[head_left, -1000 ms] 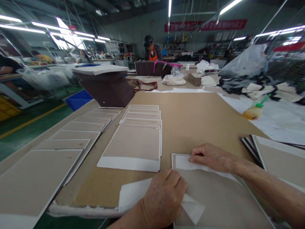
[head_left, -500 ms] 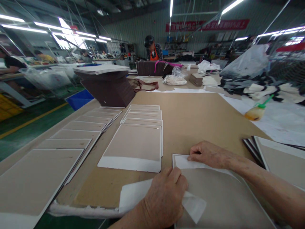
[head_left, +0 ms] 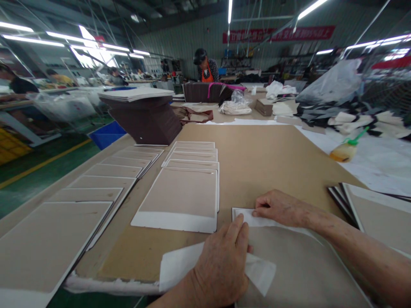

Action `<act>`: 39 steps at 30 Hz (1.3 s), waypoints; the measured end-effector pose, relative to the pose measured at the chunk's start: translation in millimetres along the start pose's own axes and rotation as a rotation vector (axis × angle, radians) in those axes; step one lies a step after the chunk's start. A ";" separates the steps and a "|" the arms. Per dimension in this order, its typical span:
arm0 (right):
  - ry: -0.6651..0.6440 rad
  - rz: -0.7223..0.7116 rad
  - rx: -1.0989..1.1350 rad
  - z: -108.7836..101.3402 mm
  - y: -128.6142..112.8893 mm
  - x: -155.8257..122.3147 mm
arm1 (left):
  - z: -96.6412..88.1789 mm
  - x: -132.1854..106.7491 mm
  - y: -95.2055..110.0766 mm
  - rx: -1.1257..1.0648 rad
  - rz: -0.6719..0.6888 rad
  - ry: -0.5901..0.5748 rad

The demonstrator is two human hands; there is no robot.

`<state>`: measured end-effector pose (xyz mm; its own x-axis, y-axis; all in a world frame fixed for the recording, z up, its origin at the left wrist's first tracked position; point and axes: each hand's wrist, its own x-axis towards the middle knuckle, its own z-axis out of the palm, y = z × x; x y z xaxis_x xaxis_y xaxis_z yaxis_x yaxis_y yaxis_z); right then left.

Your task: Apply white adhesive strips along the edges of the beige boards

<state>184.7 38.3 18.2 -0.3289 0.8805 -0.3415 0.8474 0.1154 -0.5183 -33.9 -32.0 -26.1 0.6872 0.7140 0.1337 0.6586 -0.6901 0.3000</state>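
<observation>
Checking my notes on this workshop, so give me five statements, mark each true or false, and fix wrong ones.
1. The bottle's nozzle is red. False: the nozzle on the bottle is green.
2. The right hand touches the white strip on the beige panel. True.
3. Pale sheets lie atop the dark stack. True.
4. The blue bin is right of the dark stack. False: the blue bin is left of it.
5. White paper shows on both sides of the left hand. True.

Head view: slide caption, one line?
Left hand and right hand at a white strip on a beige panel, with overlapping panels laid out to the left on a brown work surface.
</observation>
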 end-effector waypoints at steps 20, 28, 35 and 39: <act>0.246 0.312 0.480 13.2 83.1 -90.1 | 15.9 2.9 -13.8 0.244 0.138 0.232; 0.427 0.387 0.306 28.4 81.5 -94.1 | 18.0 1.9 -19.8 0.292 0.172 0.278; 0.506 0.387 0.140 22.5 80.1 -79.8 | 15.7 2.8 -22.2 0.321 0.206 0.287; 0.492 0.408 0.091 20.2 79.0 -75.7 | 13.9 3.4 -22.3 0.318 0.218 0.274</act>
<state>268.1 -28.5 -12.7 0.2599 0.9559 -0.1370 0.8180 -0.2933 -0.4948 -42.0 -15.8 -45.4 0.7419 0.5237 0.4187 0.5985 -0.7988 -0.0614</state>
